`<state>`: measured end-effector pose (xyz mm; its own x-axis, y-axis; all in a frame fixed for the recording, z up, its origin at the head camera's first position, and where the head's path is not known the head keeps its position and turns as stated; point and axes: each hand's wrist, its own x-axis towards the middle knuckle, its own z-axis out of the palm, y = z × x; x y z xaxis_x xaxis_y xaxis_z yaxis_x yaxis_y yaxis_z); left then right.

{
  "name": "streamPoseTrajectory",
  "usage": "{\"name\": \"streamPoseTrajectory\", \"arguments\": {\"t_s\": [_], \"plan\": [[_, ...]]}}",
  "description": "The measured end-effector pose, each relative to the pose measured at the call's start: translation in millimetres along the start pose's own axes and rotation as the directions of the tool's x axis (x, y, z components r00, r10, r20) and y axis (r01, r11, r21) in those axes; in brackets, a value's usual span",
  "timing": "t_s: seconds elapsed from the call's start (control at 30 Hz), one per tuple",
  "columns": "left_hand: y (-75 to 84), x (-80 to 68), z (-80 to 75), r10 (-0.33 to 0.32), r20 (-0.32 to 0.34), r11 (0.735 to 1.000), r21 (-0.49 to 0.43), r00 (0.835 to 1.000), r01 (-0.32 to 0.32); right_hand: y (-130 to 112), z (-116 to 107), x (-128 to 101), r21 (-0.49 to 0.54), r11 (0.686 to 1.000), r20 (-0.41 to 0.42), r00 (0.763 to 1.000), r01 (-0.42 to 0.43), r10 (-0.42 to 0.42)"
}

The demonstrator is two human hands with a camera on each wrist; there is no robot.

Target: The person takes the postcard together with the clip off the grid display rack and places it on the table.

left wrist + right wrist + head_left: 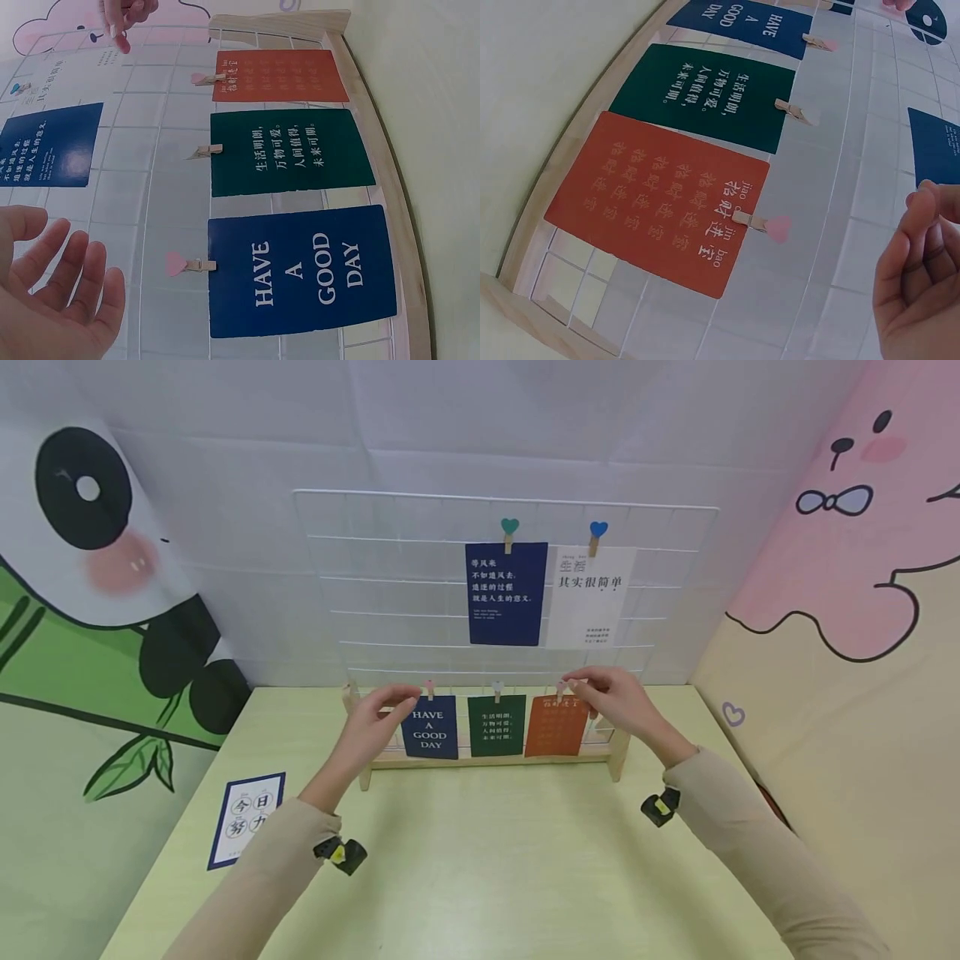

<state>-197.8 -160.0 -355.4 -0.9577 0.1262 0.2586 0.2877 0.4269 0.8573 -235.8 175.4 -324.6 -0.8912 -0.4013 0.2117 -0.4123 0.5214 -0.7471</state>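
My left hand (375,714) is raised in front of a white wire grid (390,597), near the blue "HAVE A GOOD DAY" card (300,274) and its pink heart clip (178,264). Its fingers are loosely bent around nothing in the left wrist view. On the other side, my right hand (618,697) overlaps the orange card (656,202) in the head view. The right wrist view shows it apart from that card's pink heart clip (774,228), fingers bent, nothing visible in them. Between those cards a green card (497,727) hangs from a pale clip (497,687).
Higher on the grid hang a dark blue card (506,597) under a green heart clip (510,528) and a white card (588,610) under a blue one (598,531). A wooden base (487,762) supports the grid. A blue-bordered card (243,814) lies on the table (480,877) at left.
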Motion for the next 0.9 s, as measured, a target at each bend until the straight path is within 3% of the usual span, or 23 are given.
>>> {"name": "streamPoseTrajectory", "arguments": {"t_s": [0.07,0.13,0.23,0.6,0.9], "plan": [[2.1,2.3,1.3,0.004,0.000,1.000,0.001,1.000,-0.004,-15,-2,-1,-0.001,1.000,0.004,1.000,-0.006,0.006],[-5.7,7.2,3.7,0.022,-0.006,1.000,0.005,1.000,-0.022,-30,-5,-3,-0.007,1.000,0.008,1.000,-0.012,0.012],[-3.6,10.2,6.8,0.030,-0.008,0.999,-0.012,1.000,-0.030,-34,-6,-2,-0.013,1.000,0.002,1.000,-0.004,0.004],[3.0,16.2,15.7,0.072,-0.005,0.997,-0.021,0.997,-0.072,-9,-6,16,-0.019,0.998,-0.026,0.998,0.055,-0.056],[7.1,19.5,22.4,0.073,-0.005,0.997,-0.035,0.997,-0.074,-12,-11,25,0.015,0.997,-0.051,0.996,0.073,-0.072]]}}
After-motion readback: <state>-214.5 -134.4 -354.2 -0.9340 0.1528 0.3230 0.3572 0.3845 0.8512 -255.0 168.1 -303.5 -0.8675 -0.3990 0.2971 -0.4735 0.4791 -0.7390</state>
